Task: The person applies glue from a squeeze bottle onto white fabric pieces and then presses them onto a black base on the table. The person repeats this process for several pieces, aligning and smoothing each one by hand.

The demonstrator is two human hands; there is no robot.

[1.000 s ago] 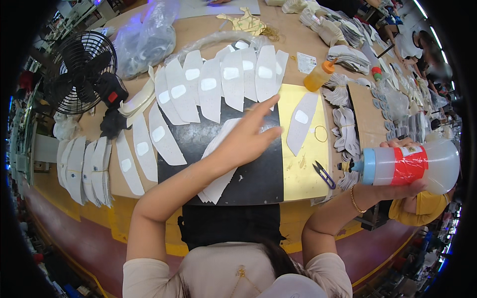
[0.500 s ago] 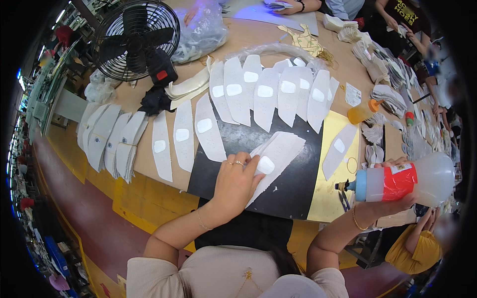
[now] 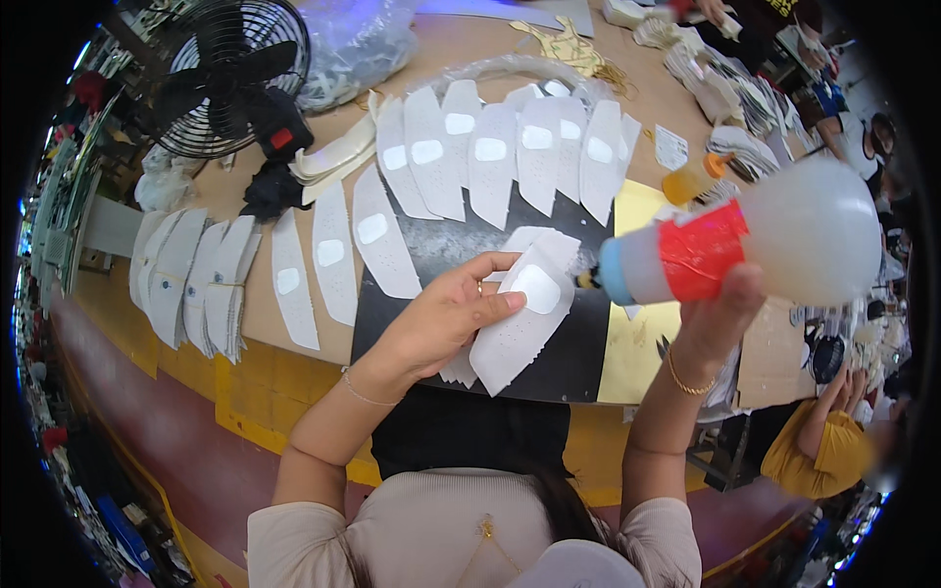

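Observation:
My left hand [image 3: 466,312] pinches the left edge of a pale fabric piece [image 3: 505,355] with a white patch [image 3: 537,288] on it, thumb on top. The piece is lifted over others like it on a black mat [image 3: 578,363]. In my right hand [image 3: 727,304] is a squeeze bottle [image 3: 814,230] with a red band and a blue cap, tilted so that its dark nozzle [image 3: 588,278] points left. The nozzle tip is close to the piece's right edge; whether they touch I cannot tell.
Patched pieces [image 3: 490,147] fan out across the table's far side, with bundled stacks [image 3: 181,279] at the left. A black fan [image 3: 230,73] stands far left near a plastic bag [image 3: 358,49]. An orange-capped bottle [image 3: 691,181] sits by yellow paper [image 3: 637,206]. People work at the right.
My left hand has picked up the fabric piece from the pile and turned it. My right hand has brought the bottle left and up, its nozzle now beside the piece. The view has shifted slightly.

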